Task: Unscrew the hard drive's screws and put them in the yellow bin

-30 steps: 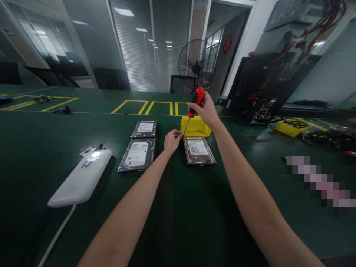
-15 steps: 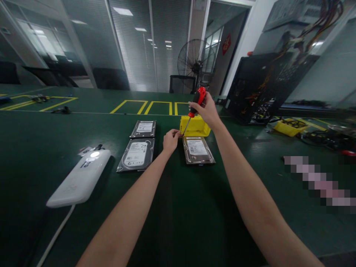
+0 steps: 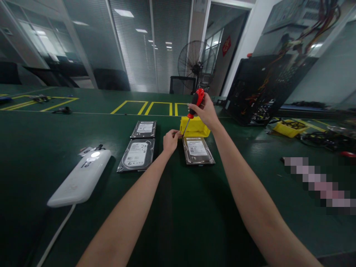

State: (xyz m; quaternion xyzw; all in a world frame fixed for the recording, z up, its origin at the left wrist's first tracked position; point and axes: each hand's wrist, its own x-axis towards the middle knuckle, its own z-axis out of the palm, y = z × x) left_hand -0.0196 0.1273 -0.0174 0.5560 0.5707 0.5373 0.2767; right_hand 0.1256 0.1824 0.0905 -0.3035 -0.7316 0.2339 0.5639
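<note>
My right hand (image 3: 205,111) is closed round the red and black handle of a screwdriver (image 3: 194,104), held tilted, its tip down at the far left corner of a hard drive (image 3: 198,150). My left hand (image 3: 171,141) is pinched at the screwdriver's tip beside that corner; what the fingers hold is too small to see. Two more hard drives (image 3: 137,154) (image 3: 144,129) lie to the left on the green table (image 3: 178,207). A yellow bin (image 3: 196,128) stands just behind the drive and the tip.
A white power bank (image 3: 80,178) with a cable lies at the near left. An open black computer case (image 3: 264,85) with loose wires stands at the far right, with another yellow tray (image 3: 289,128) and cables beside it. A floor fan (image 3: 197,63) stands behind the table.
Almost nothing differs. My right hand with the screwdriver has shifted very slightly; my left hand stays pinched at the tip.
</note>
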